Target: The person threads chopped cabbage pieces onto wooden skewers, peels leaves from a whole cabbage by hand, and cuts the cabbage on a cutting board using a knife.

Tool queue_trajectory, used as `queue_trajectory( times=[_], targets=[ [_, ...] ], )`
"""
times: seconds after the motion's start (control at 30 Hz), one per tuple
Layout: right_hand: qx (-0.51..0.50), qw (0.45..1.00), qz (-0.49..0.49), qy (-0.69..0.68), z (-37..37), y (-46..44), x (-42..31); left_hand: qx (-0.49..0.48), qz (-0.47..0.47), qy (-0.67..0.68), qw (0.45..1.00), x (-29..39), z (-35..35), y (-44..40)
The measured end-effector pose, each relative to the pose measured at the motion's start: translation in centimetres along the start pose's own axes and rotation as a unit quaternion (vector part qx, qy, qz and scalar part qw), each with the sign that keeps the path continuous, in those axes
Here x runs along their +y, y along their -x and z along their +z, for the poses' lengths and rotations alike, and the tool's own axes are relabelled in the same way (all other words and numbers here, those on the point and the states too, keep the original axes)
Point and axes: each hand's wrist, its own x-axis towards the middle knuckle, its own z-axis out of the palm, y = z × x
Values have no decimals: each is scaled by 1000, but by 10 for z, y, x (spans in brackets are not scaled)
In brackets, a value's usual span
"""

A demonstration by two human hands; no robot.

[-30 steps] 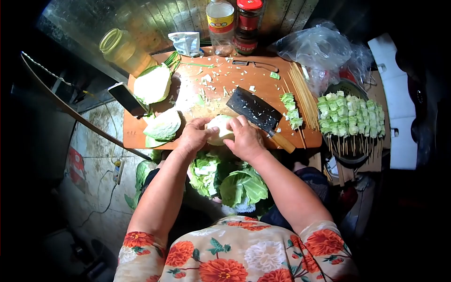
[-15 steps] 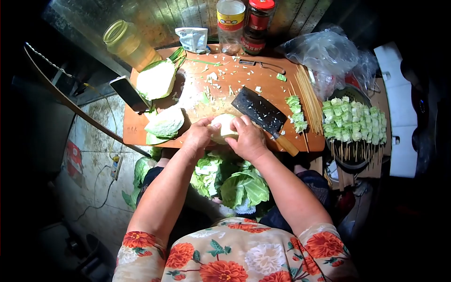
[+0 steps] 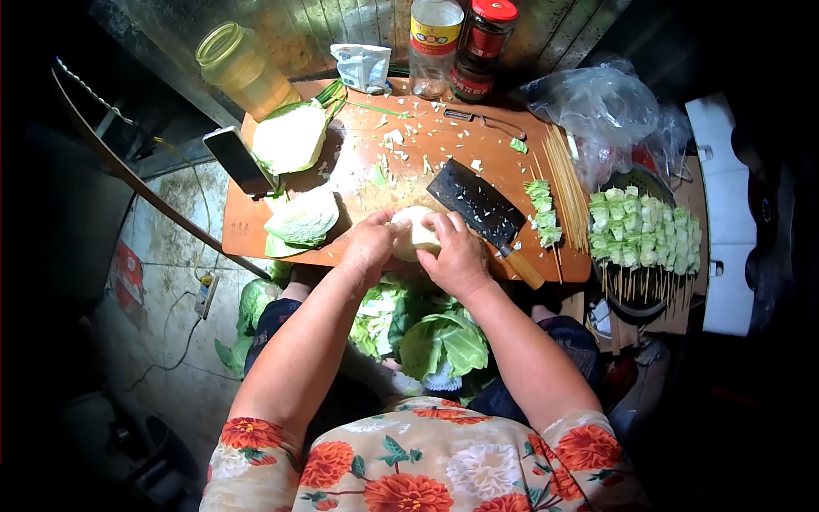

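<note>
A pale, rounded piece of cabbage (image 3: 415,232) is held between my two hands at the near edge of the wooden board (image 3: 367,188). My left hand (image 3: 373,245) grips its left side, and my right hand (image 3: 455,254) curls round its right side. Just beyond my right hand lies a black cleaver (image 3: 476,201), its wooden handle pointing towards me. A skewer of green cabbage pieces (image 3: 543,213) rests right of the cleaver, beside a bundle of bare sticks (image 3: 566,183). Two cut cabbage pieces, a large one (image 3: 290,136) and a smaller one (image 3: 303,218), sit on the left.
Several loaded skewers (image 3: 644,230) lie over a dark pan at the right. A phone (image 3: 239,162) leans at the left, below a yellow jar (image 3: 247,72). A bottle (image 3: 433,51), a red-lidded jar (image 3: 489,34), a peeler (image 3: 486,121) and a plastic bag (image 3: 597,107) stand or lie at the back.
The whole view has shifted a little, so the board's objects appear further right. Both hands remain on the cabbage piece, whose pale face has turned slightly.
</note>
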Motion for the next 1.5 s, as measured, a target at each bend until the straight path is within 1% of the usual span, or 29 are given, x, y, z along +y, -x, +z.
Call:
queue_trajectory(
  times=[0.1,0.17,0.2,0.27,0.4,0.47,0.57,0.67,0.8,0.87,1.0,1.07,1.1,1.17,1.3,1.37,1.5],
  targets=[
    [-3,1000,5,-3,-1,1,1,-4,4,7,1000,2,5,4],
    [16,1000,-4,-17,-1,1,2,6,34,-23,999,-1,7,2],
    [15,1000,-4,-16,-1,1,2,6,34,-22,999,-3,7,-1],
    [5,1000,1,-10,-1,1,1,22,63,-48,997,-10,6,-7],
    [6,1000,-7,1,5,0,2,40,62,-52,996,-13,6,-14],
    [19,999,-24,17,8,0,3,48,55,-23,997,-13,5,-14],
    [24,999,-32,23,10,-2,2,50,44,-14,998,-10,6,-14],
    [14,999,-33,28,8,-2,-2,64,33,1,997,-10,6,-17],
    [19,999,-39,28,8,-2,-2,60,31,-3,998,-5,6,-11],
    [14,1000,-12,-16,6,-3,0,23,25,16,999,-4,5,-7],
    [16,1000,11,-23,1,-4,5,-3,2,10,1000,-2,-5,-5],
    [1,999,19,-42,-4,-5,7,-67,6,1,998,-4,-9,-5],
    [1,999,19,-41,-6,-5,7,-68,6,2,998,-4,-9,-5],
    [14,1000,4,-1,-9,-5,7,-79,56,-51,994,-6,-9,-4],
    [30,999,-22,19,-9,-5,4,-61,74,-94,991,-3,-4,1],
    [41,997,-29,55,-7,-5,2,-47,119,-163,978,-2,-2,4],
    [53,995,-42,73,-4,-9,2,-37,149,-203,967,-9,-5,-5]
  ],
)
